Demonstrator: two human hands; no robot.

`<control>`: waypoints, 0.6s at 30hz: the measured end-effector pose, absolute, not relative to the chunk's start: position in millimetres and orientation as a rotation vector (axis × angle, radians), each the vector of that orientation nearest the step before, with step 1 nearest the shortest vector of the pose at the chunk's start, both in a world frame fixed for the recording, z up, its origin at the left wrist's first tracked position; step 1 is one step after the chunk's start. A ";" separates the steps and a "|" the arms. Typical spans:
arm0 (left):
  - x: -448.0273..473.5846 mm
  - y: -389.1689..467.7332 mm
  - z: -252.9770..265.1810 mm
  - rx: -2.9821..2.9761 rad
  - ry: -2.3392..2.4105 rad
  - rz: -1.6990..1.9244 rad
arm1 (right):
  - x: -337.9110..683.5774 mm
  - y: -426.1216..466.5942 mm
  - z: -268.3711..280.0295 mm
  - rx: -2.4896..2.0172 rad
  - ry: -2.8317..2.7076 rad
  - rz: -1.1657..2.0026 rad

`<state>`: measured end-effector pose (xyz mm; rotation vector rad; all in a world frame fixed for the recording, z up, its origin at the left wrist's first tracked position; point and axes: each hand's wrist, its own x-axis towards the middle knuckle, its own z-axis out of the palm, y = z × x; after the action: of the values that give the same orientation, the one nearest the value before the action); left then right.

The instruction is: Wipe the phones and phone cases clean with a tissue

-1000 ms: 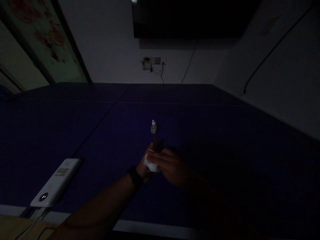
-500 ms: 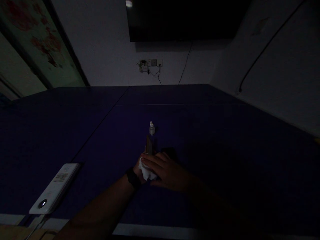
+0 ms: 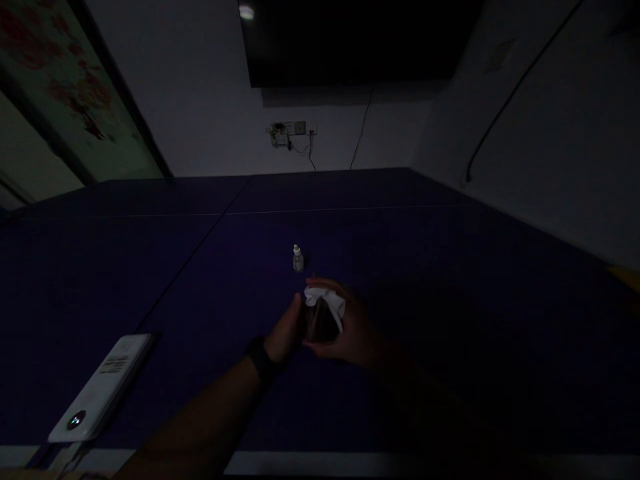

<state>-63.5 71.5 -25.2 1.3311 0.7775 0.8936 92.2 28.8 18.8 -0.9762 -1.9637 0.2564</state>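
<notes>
Both hands meet over the blue table, around a dark flat-sided object [image 3: 325,328] with a brownish edge; in the dim light its kind does not show. My left hand [image 3: 286,330], with a black band on its wrist, holds the object's left side, the thumb pointing up. My right hand [image 3: 356,330] curls round the right side, its fingers pressing a crumpled white tissue [image 3: 327,298] against the object. Just beyond the hands a small white-capped dropper bottle [image 3: 298,260] stands upright on the table, touched by neither hand.
A white power bank [image 3: 103,387] with a lit display lies at the table's [image 3: 225,287] near left, a cable at its end. On the wall ahead are a dark television [image 3: 350,43] and sockets [image 3: 293,130] with wires. A black cable [image 3: 520,90] runs down the right wall.
My right hand has moved from lying over the tissue to gripping the right side, with the tissue higher. The object has turned, showing a dark broad face. The view has shifted slightly.
</notes>
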 end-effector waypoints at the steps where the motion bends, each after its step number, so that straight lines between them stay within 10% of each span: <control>1: -66.3 70.3 -23.0 1.382 0.824 0.861 | 93.1 29.2 17.8 -0.981 -1.850 0.338; 12: -88.8 65.8 -19.1 2.120 0.733 1.068 | 74.9 34.4 -9.1 -0.793 -1.371 1.088; 18: -87.3 68.3 -17.3 2.163 0.606 1.026 | 82.3 38.5 -5.1 -0.968 -1.297 0.912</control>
<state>-87.3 68.3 -17.3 2.1625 0.6060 1.0263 82.3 38.5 -5.1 -0.9679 -1.2966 0.9119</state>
